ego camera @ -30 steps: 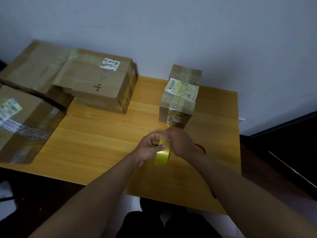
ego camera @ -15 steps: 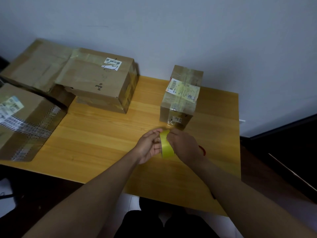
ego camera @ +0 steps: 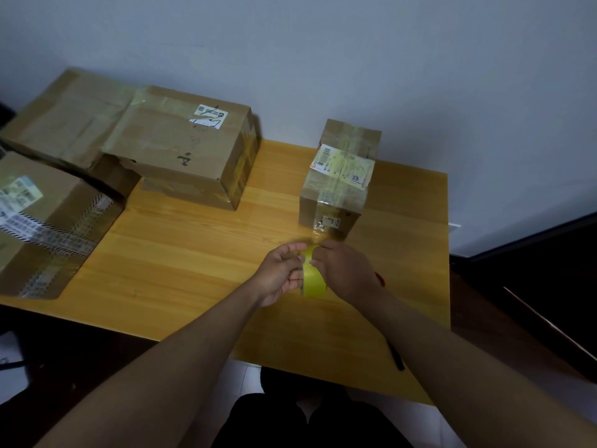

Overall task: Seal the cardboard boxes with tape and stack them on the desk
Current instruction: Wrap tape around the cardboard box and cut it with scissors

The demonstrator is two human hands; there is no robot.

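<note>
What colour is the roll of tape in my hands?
Yellow-green roll of tape, seen best in the head view.

I am turning the yellow tape roll (ego camera: pixel 312 273) between my hands: a second ago its flat side tipped toward my left hand (ego camera: pixel 281 273), and now its outer band faces up toward me. My right hand (ego camera: pixel 343 270) has shifted so its fingers (ego camera: pixel 316 257) pick at the roll's 12 o'clock edge. Both hands sit slightly closer to the small box (ego camera: pixel 336 185).
</note>
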